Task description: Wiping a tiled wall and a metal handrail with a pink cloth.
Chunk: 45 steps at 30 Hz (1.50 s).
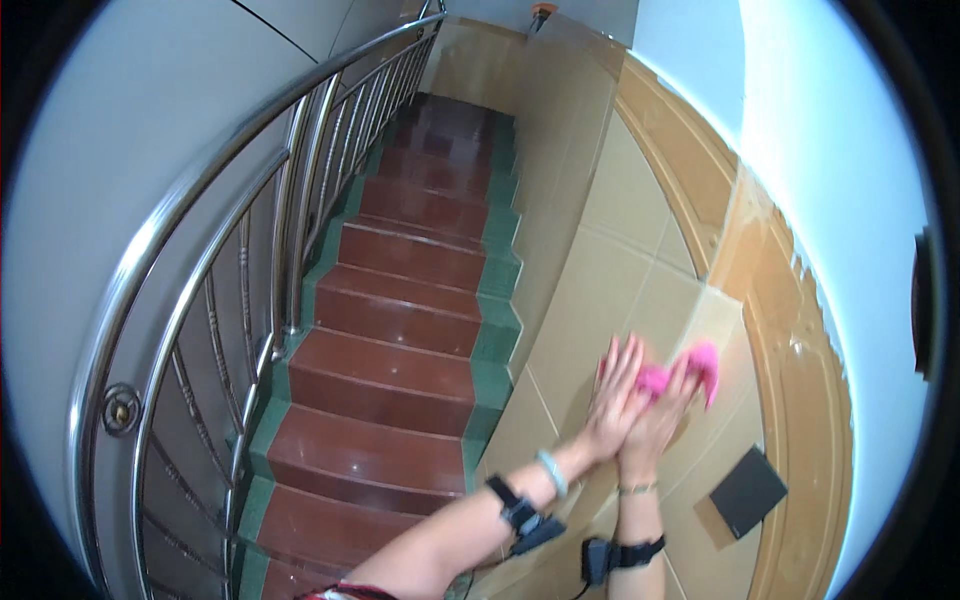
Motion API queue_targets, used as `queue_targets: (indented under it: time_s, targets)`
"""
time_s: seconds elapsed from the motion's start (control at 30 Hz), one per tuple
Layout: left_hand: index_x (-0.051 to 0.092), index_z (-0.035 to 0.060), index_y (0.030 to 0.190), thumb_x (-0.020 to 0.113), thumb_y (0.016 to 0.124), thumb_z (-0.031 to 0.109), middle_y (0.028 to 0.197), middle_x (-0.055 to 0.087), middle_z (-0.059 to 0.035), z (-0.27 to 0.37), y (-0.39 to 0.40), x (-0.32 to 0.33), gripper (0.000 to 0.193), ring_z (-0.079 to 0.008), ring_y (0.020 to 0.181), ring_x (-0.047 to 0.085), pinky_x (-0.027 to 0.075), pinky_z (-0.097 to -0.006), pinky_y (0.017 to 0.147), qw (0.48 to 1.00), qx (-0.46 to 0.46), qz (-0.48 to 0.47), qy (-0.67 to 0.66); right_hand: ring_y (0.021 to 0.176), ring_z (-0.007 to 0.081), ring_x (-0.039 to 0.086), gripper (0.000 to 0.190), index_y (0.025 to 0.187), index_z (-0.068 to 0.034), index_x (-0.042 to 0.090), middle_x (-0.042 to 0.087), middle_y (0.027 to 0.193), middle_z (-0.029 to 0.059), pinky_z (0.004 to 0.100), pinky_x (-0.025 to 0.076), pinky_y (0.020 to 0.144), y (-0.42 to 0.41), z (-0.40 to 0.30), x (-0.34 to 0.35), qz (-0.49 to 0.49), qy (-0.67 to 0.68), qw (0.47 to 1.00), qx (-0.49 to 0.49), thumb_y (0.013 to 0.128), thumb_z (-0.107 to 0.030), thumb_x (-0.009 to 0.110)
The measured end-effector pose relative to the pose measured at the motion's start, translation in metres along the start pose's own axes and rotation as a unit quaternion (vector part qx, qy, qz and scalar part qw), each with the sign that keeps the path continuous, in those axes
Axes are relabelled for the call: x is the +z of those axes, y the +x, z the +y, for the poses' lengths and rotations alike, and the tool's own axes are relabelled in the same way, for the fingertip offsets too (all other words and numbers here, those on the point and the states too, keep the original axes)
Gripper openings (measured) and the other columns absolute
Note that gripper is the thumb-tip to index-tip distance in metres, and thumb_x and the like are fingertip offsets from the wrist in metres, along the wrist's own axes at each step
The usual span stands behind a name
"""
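Both hands are at the beige wall tiles [622, 292] to the right of a staircase. My left hand [616, 397] lies with fingers stretched over the left part of a pink cloth [703, 367]. Close beside it, my right hand [660, 424] presses the cloth's right part flat on the tiles, near a corner of the wall. The two hands touch at the palms. A pale bangle circles the left wrist and a thin bracelet the right one. Each forearm wears a black strap with a small device.
Red-brown stairs [382, 375] with green edges run down the middle. A curved metal handrail [161, 202] with bars stands on the left. A dark square panel [748, 492] sits low on the tiled wall, beside an orange-brown tile border [806, 420].
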<state>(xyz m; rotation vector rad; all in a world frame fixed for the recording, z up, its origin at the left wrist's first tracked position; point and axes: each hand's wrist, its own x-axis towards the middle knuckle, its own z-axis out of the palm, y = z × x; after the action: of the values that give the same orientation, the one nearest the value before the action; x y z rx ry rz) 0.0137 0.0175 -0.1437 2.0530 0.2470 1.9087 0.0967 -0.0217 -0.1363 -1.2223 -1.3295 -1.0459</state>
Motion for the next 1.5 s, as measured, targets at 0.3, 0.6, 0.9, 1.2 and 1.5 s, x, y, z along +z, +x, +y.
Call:
queue_targets:
  time_s: [0.3, 0.6, 0.9, 1.2, 1.5]
  targets:
    - [0.013, 0.0133, 0.155, 0.052, 0.093, 0.048, 0.159, -0.001, -0.0225, -0.023, -0.181, -0.018, 0.080, -0.0466, 0.144, 0.001, 0.005, -0.0536, 0.117, 0.960, -0.221, -0.166, 0.036, 0.136, 0.0431, 0.030, 0.077, 0.148, -0.003, 0.027, 0.032, 0.149, 0.0219, 0.0569, 0.023, 0.110, -0.184, 0.008, 0.009, -0.153, 0.034, 0.969, 0.189, 0.086, -0.030, 0.065]
    - [0.013, -0.0027, 0.151, 0.048, 0.097, 0.046, 0.155, 0.013, -0.0286, 0.053, -0.058, -0.028, 0.080, -0.0424, 0.144, 0.016, 0.021, -0.0446, 0.116, 0.882, -0.406, -0.059, -0.231, 0.140, 0.0486, 0.021, 0.080, 0.147, 0.003, 0.027, 0.028, 0.149, 0.0297, 0.0533, 0.016, 0.116, -0.001, -0.045, -0.039, -0.150, 0.001, 0.961, 0.233, 0.082, -0.020, 0.067]
    - [0.014, -0.0087, 0.148, 0.049, 0.098, 0.043, 0.154, 0.013, -0.0310, 0.105, 0.070, -0.039, 0.080, -0.0421, 0.145, 0.011, 0.014, -0.0459, 0.118, 0.966, -0.193, -0.058, -0.160, 0.135, 0.0426, 0.035, 0.059, 0.139, 0.000, 0.045, 0.043, 0.141, 0.0247, 0.0506, 0.026, 0.115, 0.097, -0.034, -0.046, -0.048, -0.049, 0.998, -0.004, 0.084, -0.013, 0.062]
    - [0.014, -0.0007, 0.151, 0.040, 0.102, 0.037, 0.158, 0.000, -0.0270, 0.063, 0.011, -0.014, 0.067, -0.0385, 0.147, -0.005, 0.002, -0.0449, 0.118, 0.966, -0.203, -0.095, -0.129, 0.120, 0.0365, 0.054, 0.047, 0.131, 0.001, 0.054, 0.058, 0.128, 0.0197, 0.0469, 0.044, 0.098, 0.041, -0.042, -0.068, -0.158, 0.042, 0.987, -0.004, 0.087, -0.012, 0.061]
    - [0.027, -0.0022, 0.148, 0.036, 0.103, 0.036, 0.157, 0.010, -0.0268, 0.053, 0.106, -0.023, 0.060, -0.0428, 0.146, 0.002, 0.003, -0.0499, 0.118, 0.995, -0.028, -0.063, -0.073, 0.119, 0.0387, 0.053, 0.039, 0.124, 0.001, 0.061, 0.058, 0.124, 0.0227, 0.0457, 0.041, 0.100, 0.107, -0.026, -0.055, -0.091, 0.069, 0.993, -0.012, 0.085, -0.006, 0.061]
